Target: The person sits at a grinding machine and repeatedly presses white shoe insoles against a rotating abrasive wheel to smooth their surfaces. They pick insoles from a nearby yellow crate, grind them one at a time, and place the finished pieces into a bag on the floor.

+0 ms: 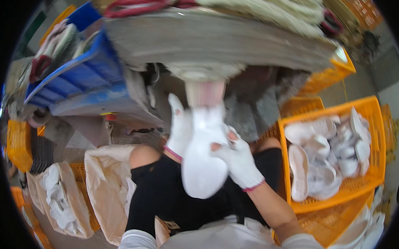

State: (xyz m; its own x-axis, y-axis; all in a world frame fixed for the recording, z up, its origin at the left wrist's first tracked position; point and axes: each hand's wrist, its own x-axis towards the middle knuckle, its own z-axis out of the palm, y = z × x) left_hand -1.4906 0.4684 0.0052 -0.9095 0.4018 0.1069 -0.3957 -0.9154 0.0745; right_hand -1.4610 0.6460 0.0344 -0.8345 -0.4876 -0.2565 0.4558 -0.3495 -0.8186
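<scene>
A white shoe (203, 164) is held over my lap, its rounded end toward me and its far end up against a blurred pink-and-white roller (205, 92) under the bench. My right hand (240, 161), in a white knit glove with fingertips bare, grips the shoe's right side, thumb on top. On the shoe's left side is my left hand (180, 131), also gloved. One of its fingers points up, while the others are hidden behind the shoe it holds.
A grey bench edge (221, 41) spans the far side, with gloves and fabric on it. At right, a yellow crate (327, 205) holds many white shoes. A blue bin (83, 77) stands at left. Cloth-lined baskets (108, 183) sit at lower left, one with white pieces.
</scene>
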